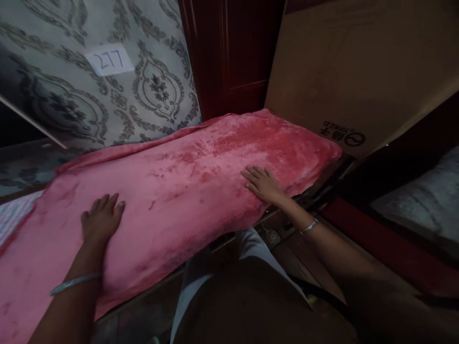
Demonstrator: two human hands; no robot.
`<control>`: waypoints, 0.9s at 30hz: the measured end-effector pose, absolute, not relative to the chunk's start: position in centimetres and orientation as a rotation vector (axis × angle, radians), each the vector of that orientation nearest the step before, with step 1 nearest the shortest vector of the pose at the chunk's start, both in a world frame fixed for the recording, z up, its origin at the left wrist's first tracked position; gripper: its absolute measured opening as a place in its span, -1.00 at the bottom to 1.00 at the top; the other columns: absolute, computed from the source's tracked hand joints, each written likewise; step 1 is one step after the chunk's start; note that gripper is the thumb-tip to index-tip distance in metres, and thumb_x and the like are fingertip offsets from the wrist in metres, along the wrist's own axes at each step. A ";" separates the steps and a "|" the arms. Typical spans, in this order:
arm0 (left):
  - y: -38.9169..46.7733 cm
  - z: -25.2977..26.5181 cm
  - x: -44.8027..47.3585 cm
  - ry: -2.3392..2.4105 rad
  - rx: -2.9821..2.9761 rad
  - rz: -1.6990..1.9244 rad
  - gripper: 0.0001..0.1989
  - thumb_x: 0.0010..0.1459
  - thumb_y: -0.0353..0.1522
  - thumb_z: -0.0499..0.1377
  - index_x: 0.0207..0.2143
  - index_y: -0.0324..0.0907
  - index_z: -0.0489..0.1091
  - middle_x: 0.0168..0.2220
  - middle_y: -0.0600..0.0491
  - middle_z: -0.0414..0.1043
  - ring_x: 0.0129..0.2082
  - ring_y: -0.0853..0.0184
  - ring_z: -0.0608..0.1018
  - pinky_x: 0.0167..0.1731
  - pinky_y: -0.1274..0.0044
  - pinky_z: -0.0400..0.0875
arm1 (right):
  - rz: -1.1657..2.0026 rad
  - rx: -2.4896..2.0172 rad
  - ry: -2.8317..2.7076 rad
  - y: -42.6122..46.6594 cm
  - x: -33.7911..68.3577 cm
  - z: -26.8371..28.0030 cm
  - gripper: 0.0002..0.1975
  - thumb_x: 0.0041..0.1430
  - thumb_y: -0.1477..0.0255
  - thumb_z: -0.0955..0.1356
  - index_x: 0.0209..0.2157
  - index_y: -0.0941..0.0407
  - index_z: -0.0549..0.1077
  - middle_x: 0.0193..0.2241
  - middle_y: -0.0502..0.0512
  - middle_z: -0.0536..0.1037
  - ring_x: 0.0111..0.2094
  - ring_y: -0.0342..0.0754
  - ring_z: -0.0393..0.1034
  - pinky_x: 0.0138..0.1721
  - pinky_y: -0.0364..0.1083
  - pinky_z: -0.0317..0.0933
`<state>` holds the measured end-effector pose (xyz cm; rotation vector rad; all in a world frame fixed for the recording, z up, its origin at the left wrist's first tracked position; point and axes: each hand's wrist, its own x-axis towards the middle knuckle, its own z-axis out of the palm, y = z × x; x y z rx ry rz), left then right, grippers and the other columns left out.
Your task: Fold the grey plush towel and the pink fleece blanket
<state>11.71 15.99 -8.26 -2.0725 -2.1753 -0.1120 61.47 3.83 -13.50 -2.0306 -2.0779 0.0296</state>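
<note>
A pink plush blanket [172, 191] lies folded in a long, thick strip that runs across the view, its far right end rounded. On its left part rests my left hand [102, 217], palm down with the fingers stretched out. My right hand [263, 184] lies flat on the right part, near the front edge, fingers also extended. Neither hand grasps the cloth. Silvery bracelets circle both wrists. What the blanket lies on is mostly hidden beneath it.
Behind the blanket stand a wall with patterned paper [161, 62] bearing a "277" label [110, 59], a dark red door-like panel [240, 52] and a large cardboard box [355, 71]. Striped cloth [17, 212] shows at left. Greyish fabric [426, 200] lies at right.
</note>
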 end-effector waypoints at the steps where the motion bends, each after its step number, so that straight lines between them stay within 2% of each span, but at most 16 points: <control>1: 15.9 -8.4 11.7 -2.158 -2.068 -0.124 -0.37 0.34 -0.18 -0.23 0.35 -0.18 0.19 0.43 -0.12 0.09 0.41 0.09 0.17 0.30 0.06 0.10 | 0.031 -2.016 -2.077 3.7 61.2 -13.6 -0.41 0.44 0.09 0.06 0.39 -0.06 0.20 0.43 0.09 0.09 0.43 0.19 -0.06 0.36 0.33 -0.13; 6: 15.3 -8.6 11.7 -1.929 -2.084 -0.283 -0.32 0.32 -0.17 -0.25 0.21 -0.39 0.38 0.25 -0.25 0.37 0.30 0.11 0.34 0.29 0.30 0.18 | 0.059 -2.089 -2.016 4.0 60.6 -13.1 -0.40 0.46 0.11 0.05 0.38 0.02 0.22 0.42 0.14 0.12 0.42 0.21 -0.05 0.35 0.31 -0.11; 8: 15.0 -8.6 11.7 -1.892 -2.084 -0.318 -0.31 0.31 -0.18 -0.25 0.16 -0.43 0.42 0.19 -0.27 0.43 0.24 0.09 0.40 0.26 0.32 0.23 | 0.026 -2.125 -1.977 3.8 60.1 -13.1 -0.40 0.46 0.12 0.05 0.38 0.03 0.23 0.42 0.15 0.13 0.42 0.23 -0.05 0.34 0.31 -0.11; 14: 14.6 -7.9 11.8 -1.940 -2.132 -0.276 -0.34 0.34 -0.19 -0.23 0.18 -0.45 0.39 0.21 -0.27 0.41 0.22 0.06 0.40 0.24 0.27 0.23 | -0.053 -2.103 -1.938 3.1 59.3 -13.9 -0.43 0.47 0.15 0.05 0.36 0.01 0.25 0.40 0.13 0.17 0.41 0.19 -0.01 0.33 0.28 -0.09; 22: 13.9 -7.5 11.9 -1.936 -2.178 -0.236 -0.24 0.41 -0.11 -0.37 0.22 -0.46 0.33 0.25 -0.27 0.35 0.24 0.11 0.37 0.24 0.25 0.21 | -0.110 -2.086 -1.932 2.7 59.5 -14.6 -0.45 0.48 0.17 0.06 0.36 -0.01 0.26 0.39 0.12 0.19 0.40 0.17 0.01 0.31 0.26 -0.05; 27: 14.8 -8.3 10.9 -1.870 -2.116 -0.192 -0.21 0.38 -0.13 -0.42 0.17 -0.44 0.39 0.21 -0.25 0.40 0.20 0.14 0.42 0.18 0.31 0.27 | -0.064 -2.084 -1.908 1.9 59.3 -14.8 -0.46 0.48 0.18 0.08 0.37 -0.03 0.25 0.40 0.08 0.18 0.41 0.16 -0.02 0.33 0.24 -0.09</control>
